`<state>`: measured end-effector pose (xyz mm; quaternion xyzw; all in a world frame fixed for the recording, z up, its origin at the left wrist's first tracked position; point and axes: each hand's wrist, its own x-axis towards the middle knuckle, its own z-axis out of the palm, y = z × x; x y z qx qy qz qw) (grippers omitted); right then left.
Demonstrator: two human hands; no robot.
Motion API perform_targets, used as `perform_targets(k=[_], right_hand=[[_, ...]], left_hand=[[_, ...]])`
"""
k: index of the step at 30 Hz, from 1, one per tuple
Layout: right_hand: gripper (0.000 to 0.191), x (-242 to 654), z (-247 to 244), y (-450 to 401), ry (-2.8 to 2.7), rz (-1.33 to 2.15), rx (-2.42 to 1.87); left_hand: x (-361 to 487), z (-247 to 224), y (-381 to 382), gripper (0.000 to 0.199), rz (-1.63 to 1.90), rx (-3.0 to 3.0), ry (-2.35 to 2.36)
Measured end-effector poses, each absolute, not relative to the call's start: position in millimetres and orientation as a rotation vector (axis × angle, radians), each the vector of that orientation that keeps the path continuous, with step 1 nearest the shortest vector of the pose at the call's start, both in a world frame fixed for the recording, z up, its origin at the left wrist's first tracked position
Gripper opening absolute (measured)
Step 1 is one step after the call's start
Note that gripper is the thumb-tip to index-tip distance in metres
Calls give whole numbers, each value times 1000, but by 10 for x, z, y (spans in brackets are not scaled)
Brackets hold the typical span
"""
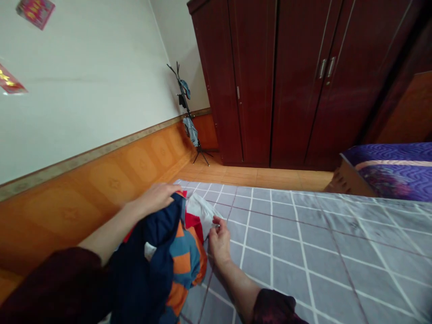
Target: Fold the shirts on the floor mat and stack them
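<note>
Navy-and-orange garment (158, 265) lies bunched on a grey grid-patterned mat (286, 252); left hand (155, 198) curls its fingers over the top; right hand (219, 240) pinches white fabric (199, 211) between fingertips.

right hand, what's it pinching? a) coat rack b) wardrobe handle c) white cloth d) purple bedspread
c, the right hand has its fingertips pressed together on the edge of the white cloth.
</note>
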<state>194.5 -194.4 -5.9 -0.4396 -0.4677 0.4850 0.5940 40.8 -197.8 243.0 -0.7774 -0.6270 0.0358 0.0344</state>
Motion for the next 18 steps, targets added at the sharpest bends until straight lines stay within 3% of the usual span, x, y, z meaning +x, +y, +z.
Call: perform_targets(k=[4,7,18], right_hand=[[36,1942,-42,-1952,-1090,1133,-1038],[37,1945,-23,-1971,-1087,1134,-1055],[37,1936,19,-2006,-1139,1088,-1110]], left_hand=[[713,1507,-1515,36,102,-2482,-1964],[743,1131,-1359,42,70,-2507,-1980],[465,689,-1318,37,-159,-2461,-2050]])
